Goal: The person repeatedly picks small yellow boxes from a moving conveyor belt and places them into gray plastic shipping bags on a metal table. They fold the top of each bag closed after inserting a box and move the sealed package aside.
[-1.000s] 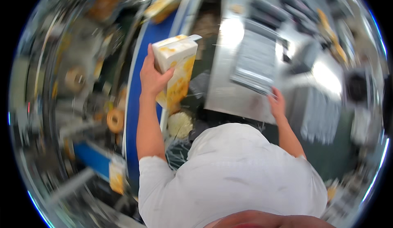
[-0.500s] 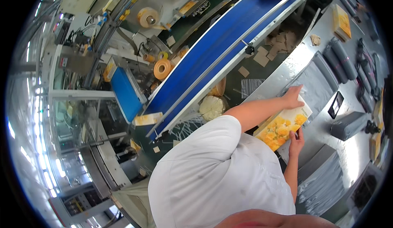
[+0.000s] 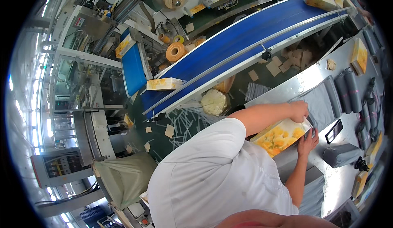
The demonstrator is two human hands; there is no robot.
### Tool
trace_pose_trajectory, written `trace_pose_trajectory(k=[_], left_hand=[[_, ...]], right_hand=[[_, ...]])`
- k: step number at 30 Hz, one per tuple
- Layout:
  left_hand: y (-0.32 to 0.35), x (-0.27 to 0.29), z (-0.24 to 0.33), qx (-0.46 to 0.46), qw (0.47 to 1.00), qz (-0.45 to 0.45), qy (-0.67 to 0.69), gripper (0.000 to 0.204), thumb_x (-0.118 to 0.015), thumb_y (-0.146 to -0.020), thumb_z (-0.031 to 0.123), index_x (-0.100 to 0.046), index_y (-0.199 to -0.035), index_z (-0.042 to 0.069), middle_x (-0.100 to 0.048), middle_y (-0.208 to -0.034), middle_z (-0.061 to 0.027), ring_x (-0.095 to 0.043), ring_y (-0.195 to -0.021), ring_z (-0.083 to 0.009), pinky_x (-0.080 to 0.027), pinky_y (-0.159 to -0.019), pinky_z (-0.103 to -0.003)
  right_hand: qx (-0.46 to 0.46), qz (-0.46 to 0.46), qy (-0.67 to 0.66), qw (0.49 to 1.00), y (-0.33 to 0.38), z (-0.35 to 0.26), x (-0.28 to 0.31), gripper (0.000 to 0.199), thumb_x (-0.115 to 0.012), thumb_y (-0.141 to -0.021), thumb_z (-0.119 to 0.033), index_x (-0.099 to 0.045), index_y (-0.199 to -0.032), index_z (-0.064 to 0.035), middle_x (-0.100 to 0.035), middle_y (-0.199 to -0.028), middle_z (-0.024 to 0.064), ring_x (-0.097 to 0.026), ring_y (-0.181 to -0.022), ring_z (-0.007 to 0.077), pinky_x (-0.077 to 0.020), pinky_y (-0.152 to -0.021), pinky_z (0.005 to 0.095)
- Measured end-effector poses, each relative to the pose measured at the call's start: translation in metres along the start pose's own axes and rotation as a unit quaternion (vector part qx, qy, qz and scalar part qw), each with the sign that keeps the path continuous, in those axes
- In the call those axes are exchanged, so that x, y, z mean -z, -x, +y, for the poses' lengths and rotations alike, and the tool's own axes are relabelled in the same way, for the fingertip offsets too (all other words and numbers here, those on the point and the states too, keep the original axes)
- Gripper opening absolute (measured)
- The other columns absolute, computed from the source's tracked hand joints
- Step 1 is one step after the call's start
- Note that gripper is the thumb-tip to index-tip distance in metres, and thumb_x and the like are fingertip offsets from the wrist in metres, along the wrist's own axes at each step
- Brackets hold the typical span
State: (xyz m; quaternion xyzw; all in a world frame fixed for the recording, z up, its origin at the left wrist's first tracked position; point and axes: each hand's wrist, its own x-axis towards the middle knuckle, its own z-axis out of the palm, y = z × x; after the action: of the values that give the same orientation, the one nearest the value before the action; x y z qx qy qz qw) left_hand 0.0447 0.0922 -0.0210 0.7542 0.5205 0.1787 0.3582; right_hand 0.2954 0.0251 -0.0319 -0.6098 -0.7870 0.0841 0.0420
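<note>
White cardboard printed with yellow flowers makes up the long box [image 3: 280, 137] I see right of centre in the frame, tilted at the person's front, its upper-right end against the edge of a flat grey plastic bag [image 3: 321, 105]; I cannot tell whether any of that end sits inside. The left hand [image 3: 299, 111] is on the upper side of that end, fingers curled narrow, though I can't make out whether they pinch the plastic. The right hand [image 3: 308, 144] is below it, fingers spread fairly wide, at the box's lower edge and the grey plastic. The bag lies on a shiny metal table [image 3: 305, 79]; to its right are a dark rectangular phone-like device [image 3: 334, 131], a grey-wrapped block [image 3: 342, 155] and grey plastic rolls [image 3: 348, 91]. A blue conveyor belt [image 3: 241, 44] runs across the upper half, with a similar flowered carton [image 3: 165, 84] at its lower-left end and another pale yellow carton [image 3: 320, 1] near its upper-right end. White strips [image 3: 188, 119] litter the dark green floor at centre left.
</note>
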Motion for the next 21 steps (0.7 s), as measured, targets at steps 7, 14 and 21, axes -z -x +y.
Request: trace_pose_trajectory(k=[7,14,21], left_hand=[[0.001,0.020,0.040,-0.033,0.992,-0.106,-0.065,0.041,-0.078,-0.076,0.034,-0.082,-0.114,0.018,-0.048,-0.152,-0.0177,-0.037,-0.145,-0.0419,-0.043,-0.115,-0.049],[0.009,-0.002,0.064,0.062,0.996,0.061,0.013,0.065,-0.081,-0.076,0.041,-0.073,-0.124,-0.002,-0.024,-0.169,-0.0283,-0.021,-0.155,-0.0500,-0.029,-0.127,-0.050],[0.072,-0.010,0.023,-0.065,0.997,-0.001,-0.044,0.061,-0.064,-0.102,0.037,-0.055,-0.140,-0.010,-0.019,-0.168,-0.0359,-0.024,-0.157,-0.0473,-0.027,-0.127,-0.050]], right_hand=[[0.078,0.045,-0.106,0.990,-0.012,0.032,-0.018,0.072,-0.068,-0.088,-0.022,-0.048,-0.155,-0.0056,-0.036,-0.169,0.0125,-0.036,-0.150,0.0404,-0.0306,-0.122,0.0531],[0.094,0.054,-0.220,0.969,0.023,0.007,0.011,0.073,-0.058,-0.086,-0.014,-0.043,-0.156,0.0008,-0.034,-0.169,0.0202,-0.032,-0.153,0.0452,-0.0223,-0.127,0.0510],[0.114,0.131,-0.188,0.967,0.064,-0.024,0.032,0.058,-0.063,-0.090,-0.009,-0.051,-0.145,0.0038,-0.051,-0.155,0.0216,-0.052,-0.137,0.0407,-0.0440,-0.113,0.0484]])
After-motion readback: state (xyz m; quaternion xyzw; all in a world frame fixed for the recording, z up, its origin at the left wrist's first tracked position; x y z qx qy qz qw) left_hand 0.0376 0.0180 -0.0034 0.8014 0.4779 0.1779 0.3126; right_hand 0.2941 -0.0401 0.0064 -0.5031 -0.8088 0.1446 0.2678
